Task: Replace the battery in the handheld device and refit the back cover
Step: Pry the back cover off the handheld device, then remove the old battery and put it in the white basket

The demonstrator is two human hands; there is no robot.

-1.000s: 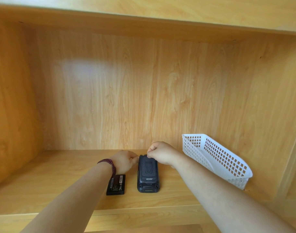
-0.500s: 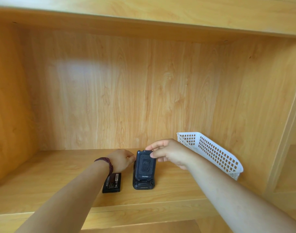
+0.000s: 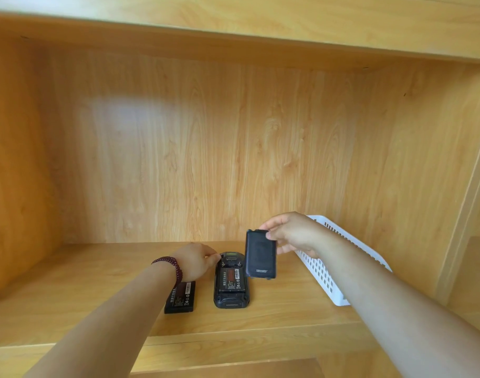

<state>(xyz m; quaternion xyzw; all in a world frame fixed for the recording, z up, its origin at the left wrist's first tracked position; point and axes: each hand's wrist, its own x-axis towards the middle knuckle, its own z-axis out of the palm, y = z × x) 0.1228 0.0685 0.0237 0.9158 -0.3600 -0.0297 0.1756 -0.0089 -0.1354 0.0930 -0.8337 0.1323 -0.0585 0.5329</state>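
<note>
Back cover (image 3: 260, 255) is off, pinched in the right hand (image 3: 293, 236), while the left hand (image 3: 196, 261) steadies the device (image 3: 230, 285); 1 battery (image 3: 231, 279) is seated, the spare battery (image 3: 180, 297) lies left, so swap and refit remain.

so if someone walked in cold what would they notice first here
Probably the dark back cover, lifted clear of the shelf in the right hand, just above and right of the handheld device. That device lies face down at the middle of the wooden shelf with its battery exposed, the left hand touching its top corner. A loose spare battery lies beside it on the left.
</note>
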